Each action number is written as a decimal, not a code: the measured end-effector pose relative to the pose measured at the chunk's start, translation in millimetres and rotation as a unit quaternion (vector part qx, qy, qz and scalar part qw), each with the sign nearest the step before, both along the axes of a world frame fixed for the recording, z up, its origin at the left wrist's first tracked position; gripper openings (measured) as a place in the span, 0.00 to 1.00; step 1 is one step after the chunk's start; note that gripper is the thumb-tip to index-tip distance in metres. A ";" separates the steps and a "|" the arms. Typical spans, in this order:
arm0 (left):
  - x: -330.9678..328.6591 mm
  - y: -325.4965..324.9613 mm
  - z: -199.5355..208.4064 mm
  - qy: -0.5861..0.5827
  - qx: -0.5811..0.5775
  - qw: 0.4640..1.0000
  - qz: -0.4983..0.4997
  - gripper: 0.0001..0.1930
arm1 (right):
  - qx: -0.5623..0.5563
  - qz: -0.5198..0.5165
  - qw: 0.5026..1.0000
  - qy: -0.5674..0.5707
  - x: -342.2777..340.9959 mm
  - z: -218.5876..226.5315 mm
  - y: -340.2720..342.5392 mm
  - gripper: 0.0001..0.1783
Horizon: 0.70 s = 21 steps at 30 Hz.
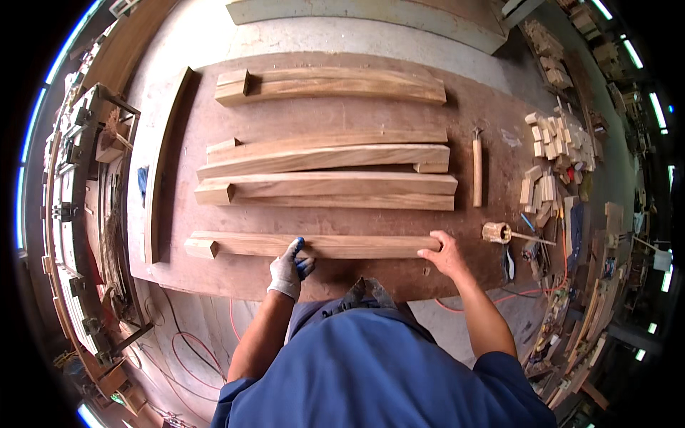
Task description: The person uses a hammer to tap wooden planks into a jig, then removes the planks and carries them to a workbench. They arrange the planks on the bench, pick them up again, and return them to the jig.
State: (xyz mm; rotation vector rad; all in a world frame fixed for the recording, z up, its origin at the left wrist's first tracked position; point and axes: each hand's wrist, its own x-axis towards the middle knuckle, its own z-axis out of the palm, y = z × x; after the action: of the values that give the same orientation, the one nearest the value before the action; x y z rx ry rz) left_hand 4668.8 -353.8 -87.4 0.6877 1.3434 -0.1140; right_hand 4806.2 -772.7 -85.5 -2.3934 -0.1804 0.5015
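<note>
A long curved wooden piece (342,246) lies along the near edge of the brown workbench (314,282). My left hand (289,267), in a grey and blue work glove, rests on its near edge around the middle. My right hand (444,253), bare, grips the right end of the same piece. A short square block (201,248) sticks out at the piece's left end.
Several similar curved wooden pieces (328,160) lie farther back on the bench. A wooden-handled tool (477,171) and a wooden mallet (499,232) lie at the right. Small wood offcuts (553,139) pile up at the far right. A thin curved strip (160,160) lies at the left.
</note>
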 end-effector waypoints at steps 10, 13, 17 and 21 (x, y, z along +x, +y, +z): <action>-3.2 10.0 -17.7 -0.020 0.047 0.996 -0.066 0.19 | -0.091 0.113 0.977 -0.155 81.2 53.2 97.4 0.23; 2.4 11.9 -3.9 -0.005 0.047 0.995 -0.084 0.18 | -0.094 0.142 0.960 -0.221 123.7 42.4 134.0 0.29; 6.8 10.8 9.7 0.007 0.067 0.992 -0.103 0.18 | -0.131 0.215 0.916 -0.313 161.8 30.5 185.0 0.33; 2.2 12.4 0.2 0.033 0.076 0.990 -0.116 0.19 | -0.115 0.256 0.919 -0.278 185.2 14.9 207.4 0.19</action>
State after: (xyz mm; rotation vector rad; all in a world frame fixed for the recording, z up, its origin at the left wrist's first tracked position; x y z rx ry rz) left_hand 4671.0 -341.4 -87.3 0.9750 1.3401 -0.2240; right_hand 4991.4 -565.3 -70.6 -2.6588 -1.0728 0.0452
